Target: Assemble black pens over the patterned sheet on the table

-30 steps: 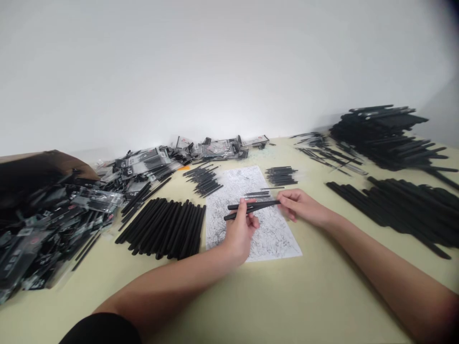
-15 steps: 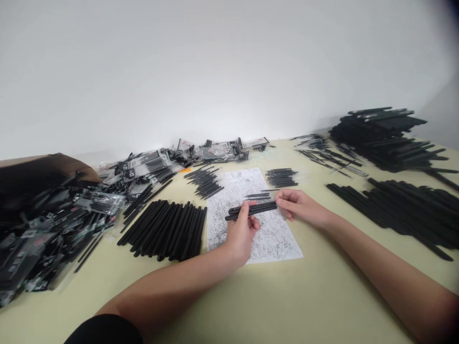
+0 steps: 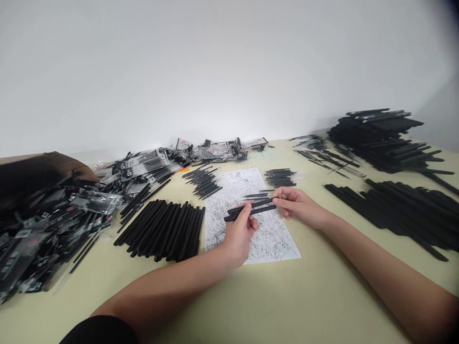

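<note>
Two slim black pens (image 3: 263, 210) lie side by side in my left hand (image 3: 239, 234), its thumb and fingers closed round their left parts. My right hand (image 3: 292, 205) pinches the thin right end of the upper pen, whose exact tip is hidden by the fingers. Below both hands lies a sheet of paper (image 3: 222, 229) covered in dark scribbles. A few thin black refills (image 3: 256, 195) rest on the paper just beyond the pens.
A row of thick black pens (image 3: 161, 229) lies left of the paper. Two bundles of thin refills (image 3: 202, 181) (image 3: 280, 177) flank its far end. Plastic packets (image 3: 96, 200) heap at left beside a brown box (image 3: 77, 165). Black pens (image 3: 398, 215) are piled at right.
The right ends of the two pens have spread apart, the upper one now tilting up toward my right fingers. Both hands stay in nearly the same place; the view has shifted slightly.
</note>
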A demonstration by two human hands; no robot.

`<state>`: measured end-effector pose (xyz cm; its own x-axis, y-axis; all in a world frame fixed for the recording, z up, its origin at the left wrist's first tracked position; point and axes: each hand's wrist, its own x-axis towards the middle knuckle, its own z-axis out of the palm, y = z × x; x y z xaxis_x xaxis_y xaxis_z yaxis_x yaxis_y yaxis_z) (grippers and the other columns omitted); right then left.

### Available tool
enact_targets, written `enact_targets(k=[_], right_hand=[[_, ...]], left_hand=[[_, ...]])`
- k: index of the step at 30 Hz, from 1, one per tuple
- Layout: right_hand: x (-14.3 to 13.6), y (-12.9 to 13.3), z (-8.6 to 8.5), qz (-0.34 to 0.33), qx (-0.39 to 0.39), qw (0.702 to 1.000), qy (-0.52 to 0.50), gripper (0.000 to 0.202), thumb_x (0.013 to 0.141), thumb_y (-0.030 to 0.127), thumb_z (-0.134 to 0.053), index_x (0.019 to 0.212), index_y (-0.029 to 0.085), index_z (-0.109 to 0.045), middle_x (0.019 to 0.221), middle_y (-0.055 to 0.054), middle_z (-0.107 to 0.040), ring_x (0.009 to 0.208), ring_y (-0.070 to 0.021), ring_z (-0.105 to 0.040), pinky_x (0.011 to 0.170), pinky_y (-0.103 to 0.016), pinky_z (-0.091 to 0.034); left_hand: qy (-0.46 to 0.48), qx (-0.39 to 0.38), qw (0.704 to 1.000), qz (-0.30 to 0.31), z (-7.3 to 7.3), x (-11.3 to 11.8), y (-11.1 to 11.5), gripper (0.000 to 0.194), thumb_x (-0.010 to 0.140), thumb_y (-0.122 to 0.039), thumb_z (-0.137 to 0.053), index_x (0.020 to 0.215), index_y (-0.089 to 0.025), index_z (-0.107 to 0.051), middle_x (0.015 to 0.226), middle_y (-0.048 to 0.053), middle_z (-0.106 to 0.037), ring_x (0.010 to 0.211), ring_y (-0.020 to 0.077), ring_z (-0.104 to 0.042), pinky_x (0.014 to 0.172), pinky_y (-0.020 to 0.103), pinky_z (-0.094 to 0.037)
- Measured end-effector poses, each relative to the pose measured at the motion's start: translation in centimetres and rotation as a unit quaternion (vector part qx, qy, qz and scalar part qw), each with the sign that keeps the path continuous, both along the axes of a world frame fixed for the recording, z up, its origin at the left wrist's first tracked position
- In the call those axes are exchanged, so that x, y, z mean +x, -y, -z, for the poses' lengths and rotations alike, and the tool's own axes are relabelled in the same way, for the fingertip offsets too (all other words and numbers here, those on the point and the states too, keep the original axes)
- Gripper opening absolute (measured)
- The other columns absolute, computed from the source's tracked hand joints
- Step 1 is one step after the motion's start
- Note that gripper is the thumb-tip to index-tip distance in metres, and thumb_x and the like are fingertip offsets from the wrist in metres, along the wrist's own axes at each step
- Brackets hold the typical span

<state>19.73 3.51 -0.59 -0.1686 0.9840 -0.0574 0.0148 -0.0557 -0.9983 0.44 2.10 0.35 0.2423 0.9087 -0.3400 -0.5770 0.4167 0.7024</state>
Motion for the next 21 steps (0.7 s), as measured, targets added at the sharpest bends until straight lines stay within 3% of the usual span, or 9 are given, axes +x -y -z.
enact_targets(k=[4,8,13,17,21], right_hand=[[-0.17,-0.15,0.2,0.025,-0.003,0.998,-0.054,0.039,0.072,0.05,-0.076,0.081,0.02,-0.053,0.051,0.008,-0.045,0.044,-0.0069,-0.042,0.043,-0.021,-0.035],[-0.1,-0.31,0.33,0.054,-0.038,0.995,-0.07,0.047,0.072,0.057,-0.073,0.066,0.019,-0.044,0.052,0.007,-0.043,0.044,-0.0066,-0.043,0.043,-0.021,-0.036],[0.24,-0.23,0.3,0.023,-0.089,0.996,-0.023,0.06,0.076,0.07,-0.06,0.052,0.019,-0.041,0.042,0.005,-0.039,0.035,-0.0064,-0.039,0.039,-0.023,-0.028],[0.38,-0.2,0.42,0.008,-0.086,0.996,-0.022,0.064,0.079,0.071,-0.055,0.046,0.019,-0.038,0.036,0.004,-0.036,0.032,-0.0072,-0.038,0.039,-0.024,-0.026],[0.35,-0.26,0.42,-0.003,-0.097,0.994,-0.04,0.064,0.079,0.071,-0.054,0.047,0.02,-0.034,0.035,0.006,-0.031,0.031,-0.007,-0.035,0.039,-0.024,-0.024]], left_hand=[[0.003,-0.014,1.0,-0.009,0.09,-0.01,-0.01,0.048,0.058,-0.035,-0.087,0.093,-0.014,-0.061,0.06,-0.006,-0.047,0.055,0.0067,-0.045,0.055,0.02,-0.038],[0.003,-0.007,1.0,-0.007,0.36,0.02,-0.05,0.044,0.056,-0.033,-0.087,0.081,-0.016,-0.055,0.06,-0.006,-0.048,0.055,0.0065,-0.046,0.055,0.02,-0.039],[0.009,0.005,1.0,0.002,0.44,0.06,-0.14,0.046,0.056,-0.037,-0.087,0.081,-0.016,-0.055,0.066,-0.006,-0.05,0.055,0.0048,-0.045,0.054,0.019,-0.037],[0.002,0.01,1.0,0.019,0.44,-0.07,-0.18,0.047,0.057,-0.04,-0.086,0.081,-0.017,-0.053,0.063,-0.007,-0.046,0.054,0.0046,-0.044,0.055,0.019,-0.037],[-0.006,0.008,0.999,0.034,0.49,-0.22,-0.22,0.052,0.058,-0.039,-0.086,0.094,-0.02,-0.053,0.063,-0.007,-0.048,0.054,0.0053,-0.046,0.056,0.019,-0.037]])
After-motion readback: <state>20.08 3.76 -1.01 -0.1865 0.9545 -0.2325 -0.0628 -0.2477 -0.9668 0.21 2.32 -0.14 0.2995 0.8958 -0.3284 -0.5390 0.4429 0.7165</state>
